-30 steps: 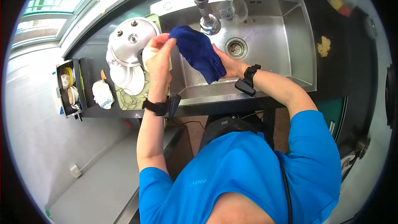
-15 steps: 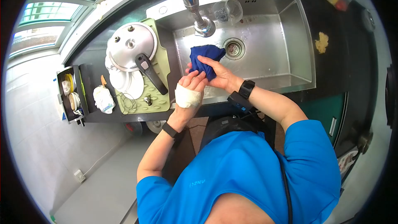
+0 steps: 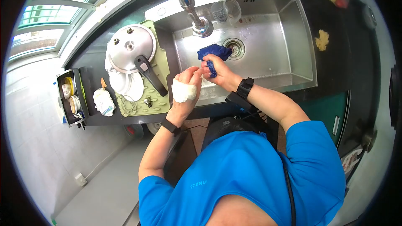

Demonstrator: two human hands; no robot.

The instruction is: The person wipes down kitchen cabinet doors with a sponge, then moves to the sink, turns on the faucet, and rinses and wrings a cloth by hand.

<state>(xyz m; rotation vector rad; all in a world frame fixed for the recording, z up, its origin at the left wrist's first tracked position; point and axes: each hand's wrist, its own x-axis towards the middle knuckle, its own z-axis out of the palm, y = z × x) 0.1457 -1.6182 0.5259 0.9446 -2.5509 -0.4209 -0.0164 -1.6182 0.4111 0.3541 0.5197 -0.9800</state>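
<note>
Over the near left part of the steel sink, a dark blue cloth [image 3: 214, 52] is bunched in my right hand [image 3: 221, 74], whose fingers are closed around it. A tail of the cloth hangs below my fingers. My left hand [image 3: 186, 88], with a white wrapping around its palm and back, is just to the left of my right hand. Its fingers stretch forward and hold nothing that I can see; their tips come close to the right hand's fingers. The faucet spout [image 3: 202, 26] hangs just beyond the cloth.
The sink [image 3: 268, 37] has its drain [image 3: 234, 49] right of the cloth and a clear round container [image 3: 229, 11] at its back. To the left, a pressure cooker lid [image 3: 130, 52] and white dishes lie on a green mat [image 3: 161, 65]. A yellowish rag [image 3: 322, 40] lies right of the sink.
My left hand has come off the cloth and moved slightly left and back. The cloth, spread between both hands before, is now bunched in my right hand alone.
</note>
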